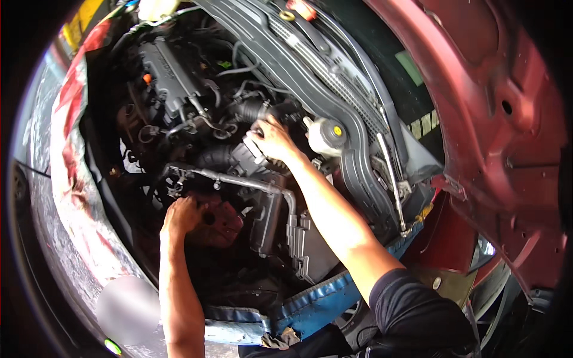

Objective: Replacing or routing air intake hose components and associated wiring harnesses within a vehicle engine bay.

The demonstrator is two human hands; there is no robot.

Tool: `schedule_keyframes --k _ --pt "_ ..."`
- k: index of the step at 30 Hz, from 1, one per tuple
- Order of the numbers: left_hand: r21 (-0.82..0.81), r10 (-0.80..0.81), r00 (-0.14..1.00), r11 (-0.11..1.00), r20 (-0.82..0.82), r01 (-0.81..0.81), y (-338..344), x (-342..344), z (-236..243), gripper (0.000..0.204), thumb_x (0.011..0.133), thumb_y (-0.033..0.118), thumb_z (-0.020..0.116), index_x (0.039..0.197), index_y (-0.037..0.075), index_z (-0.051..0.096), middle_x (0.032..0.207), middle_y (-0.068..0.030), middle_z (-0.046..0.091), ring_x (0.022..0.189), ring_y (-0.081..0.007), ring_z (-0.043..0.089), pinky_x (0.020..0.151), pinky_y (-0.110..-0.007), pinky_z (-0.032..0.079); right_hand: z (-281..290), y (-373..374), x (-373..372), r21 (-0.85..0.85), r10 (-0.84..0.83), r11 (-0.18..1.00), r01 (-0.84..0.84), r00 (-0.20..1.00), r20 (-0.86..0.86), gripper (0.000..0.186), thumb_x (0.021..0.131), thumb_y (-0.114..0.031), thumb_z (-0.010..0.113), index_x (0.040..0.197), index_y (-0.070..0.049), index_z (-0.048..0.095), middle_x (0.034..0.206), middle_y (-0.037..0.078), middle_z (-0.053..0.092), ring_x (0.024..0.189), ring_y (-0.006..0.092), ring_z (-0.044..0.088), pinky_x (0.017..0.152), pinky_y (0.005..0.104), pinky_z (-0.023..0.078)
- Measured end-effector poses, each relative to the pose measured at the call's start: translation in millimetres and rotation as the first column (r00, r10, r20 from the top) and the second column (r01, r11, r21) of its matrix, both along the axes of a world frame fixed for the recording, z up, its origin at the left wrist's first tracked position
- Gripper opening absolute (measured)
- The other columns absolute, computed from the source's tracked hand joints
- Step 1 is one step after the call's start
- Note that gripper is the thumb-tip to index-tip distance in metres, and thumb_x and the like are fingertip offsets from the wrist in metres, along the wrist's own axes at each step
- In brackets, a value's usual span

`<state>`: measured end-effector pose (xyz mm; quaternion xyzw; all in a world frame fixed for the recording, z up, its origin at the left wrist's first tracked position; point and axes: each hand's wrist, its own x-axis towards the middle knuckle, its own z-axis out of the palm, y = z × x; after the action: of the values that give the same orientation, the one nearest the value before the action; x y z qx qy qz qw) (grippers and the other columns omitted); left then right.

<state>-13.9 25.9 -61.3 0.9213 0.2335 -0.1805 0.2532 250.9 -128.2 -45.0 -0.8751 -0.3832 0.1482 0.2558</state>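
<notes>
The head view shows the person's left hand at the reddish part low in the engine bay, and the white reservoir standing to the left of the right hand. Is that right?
Not quite: in the head view, the white reservoir stands to the right of the right hand. The left hand is at the reddish part, as stated.

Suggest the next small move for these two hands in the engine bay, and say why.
Probably, the right hand should gently test whether the grey part moves: that hand is at it, but the picture doesn't show whether it is loose. The left hand is lower, by the reddish part.
</notes>
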Motion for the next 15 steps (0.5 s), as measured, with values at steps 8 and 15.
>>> schedule_keyframes --k 8,15 --pt "-0.128 0.111 0.991 0.985 -0.07 -0.119 16.2 -17.5 -13.6 0.052 0.082 0.046 0.062 0.108 0.001 0.064 0.106 -0.025 0.063 0.103 -0.0383 0.06 0.087 -0.048 0.048 81.0 -68.1 -100.1 0.158 0.084 0.982 -0.102 0.989 0.121 0.023 0.089 -0.02 0.059 0.104 -0.003 0.059 0.111 0.013 0.055 0.107 0.031 0.055 0.093 0.0401 0.044" --pt "-0.125 -0.001 0.994 0.992 -0.108 -0.013 16.5 -4.2 -27.5 0.056 0.084 0.048 0.059 0.106 -0.004 0.063 0.107 -0.0281 0.062 0.107 -0.0408 0.057 0.089 -0.047 0.046 129.0 -192.2 -147.7 0.079 0.192 0.967 -0.242 0.895 0.403 0.019 0.085 -0.01 0.061 0.102 -0.002 0.059 0.103 0.013 0.056 0.093 0.0298 0.057 0.086 0.0396 0.046"
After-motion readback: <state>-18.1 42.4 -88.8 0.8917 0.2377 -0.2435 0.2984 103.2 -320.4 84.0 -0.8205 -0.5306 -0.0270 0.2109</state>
